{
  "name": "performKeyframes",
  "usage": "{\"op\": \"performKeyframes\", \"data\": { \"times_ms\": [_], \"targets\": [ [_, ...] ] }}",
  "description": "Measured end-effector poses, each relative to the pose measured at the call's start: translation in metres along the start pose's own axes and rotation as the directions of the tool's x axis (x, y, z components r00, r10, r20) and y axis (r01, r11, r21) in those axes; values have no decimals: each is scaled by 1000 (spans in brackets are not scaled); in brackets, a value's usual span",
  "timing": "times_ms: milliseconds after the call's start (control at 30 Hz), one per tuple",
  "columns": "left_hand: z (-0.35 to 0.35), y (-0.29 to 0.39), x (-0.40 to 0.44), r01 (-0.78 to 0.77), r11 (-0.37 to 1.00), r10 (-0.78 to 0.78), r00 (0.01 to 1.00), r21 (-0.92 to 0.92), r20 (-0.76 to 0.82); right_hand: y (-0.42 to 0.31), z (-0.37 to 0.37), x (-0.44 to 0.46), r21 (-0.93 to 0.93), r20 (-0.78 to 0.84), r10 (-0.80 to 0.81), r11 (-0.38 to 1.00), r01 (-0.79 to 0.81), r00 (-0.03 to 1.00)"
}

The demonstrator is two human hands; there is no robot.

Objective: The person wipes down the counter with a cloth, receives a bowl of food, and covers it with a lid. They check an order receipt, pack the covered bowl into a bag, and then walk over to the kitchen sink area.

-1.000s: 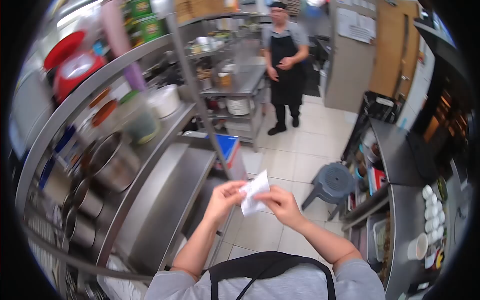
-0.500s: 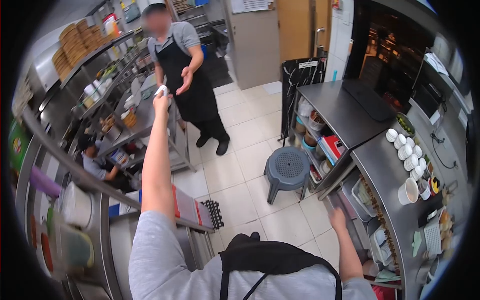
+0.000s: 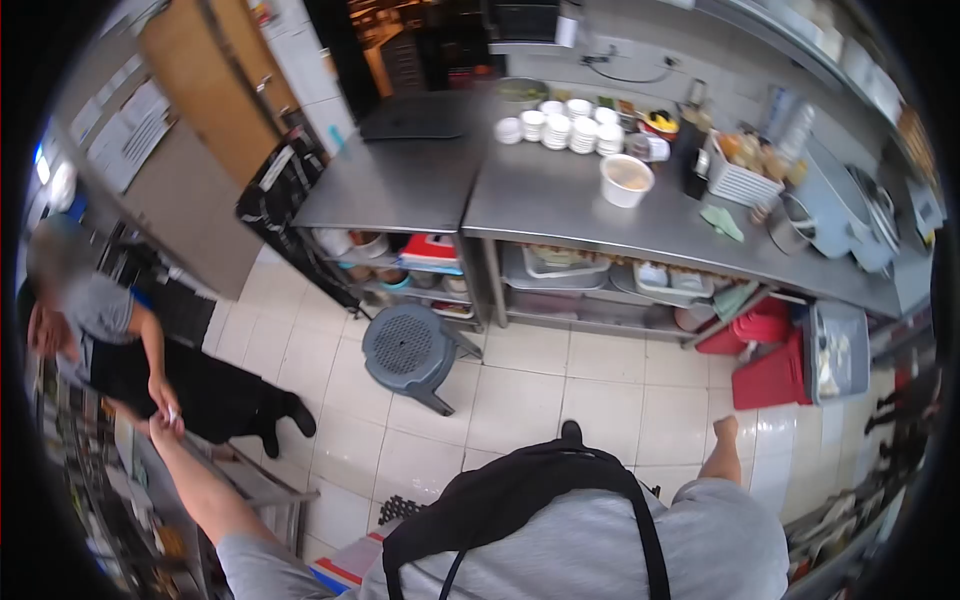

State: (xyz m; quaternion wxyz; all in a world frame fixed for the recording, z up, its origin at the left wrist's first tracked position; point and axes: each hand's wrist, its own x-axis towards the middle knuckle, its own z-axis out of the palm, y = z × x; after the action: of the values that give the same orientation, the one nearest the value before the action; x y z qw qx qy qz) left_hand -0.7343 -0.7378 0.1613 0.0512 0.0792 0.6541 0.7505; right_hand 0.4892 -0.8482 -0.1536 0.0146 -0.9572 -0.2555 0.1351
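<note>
My left hand [image 3: 163, 428] is stretched far out to the left, its fingers closed at a small white item [image 3: 173, 411]. A co-worker's hand [image 3: 160, 392] meets mine there, with fingers at the same item. The item is too small to name, and how the two hands share the grip is unclear. On the other side, my right hand [image 3: 726, 428] hangs low over the tiled floor, away from any object. It is small and blurred, and its fingers do not show clearly.
A grey plastic stool [image 3: 408, 345] stands ahead. Behind it runs a steel counter [image 3: 540, 215] with stacked white cups [image 3: 570, 130], a white tub [image 3: 626, 182] and a white basket [image 3: 740, 178]. Red bins [image 3: 768, 372] stand at right. The co-worker [image 3: 110, 330] stands at left.
My view has swung to the right toward the counter. The co-worker's hand has come to the white item at my left hand. My right hand is now farther from the counter.
</note>
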Motion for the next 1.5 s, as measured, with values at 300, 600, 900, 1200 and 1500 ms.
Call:
{"op": "performKeyframes", "data": {
  "times_ms": [300,600,900,1200,1500],
  "targets": [
    [41,-181,-159,90,988,-113,976,129,187,-222,-121,123,246,-551,-454,713,656,700],
    [213,-278,-563,-205,784,-325,669,586,669,-365,-157,295,-31,-462,-551,793,609,695],
    [568,-186,-813,-191,956,-188,180,222,965,-430,-192,228,126,-643,-573,575,809,508],
    [656,-213,-886,428,793,-423,-128,435,897,-533,-129,169,799,-132,-647,378,467,751],
    [495,-185,-828,-72,982,-161,165,175,973,-498,-143,100,868,-426,-507,5,497,749]
  ]
}}
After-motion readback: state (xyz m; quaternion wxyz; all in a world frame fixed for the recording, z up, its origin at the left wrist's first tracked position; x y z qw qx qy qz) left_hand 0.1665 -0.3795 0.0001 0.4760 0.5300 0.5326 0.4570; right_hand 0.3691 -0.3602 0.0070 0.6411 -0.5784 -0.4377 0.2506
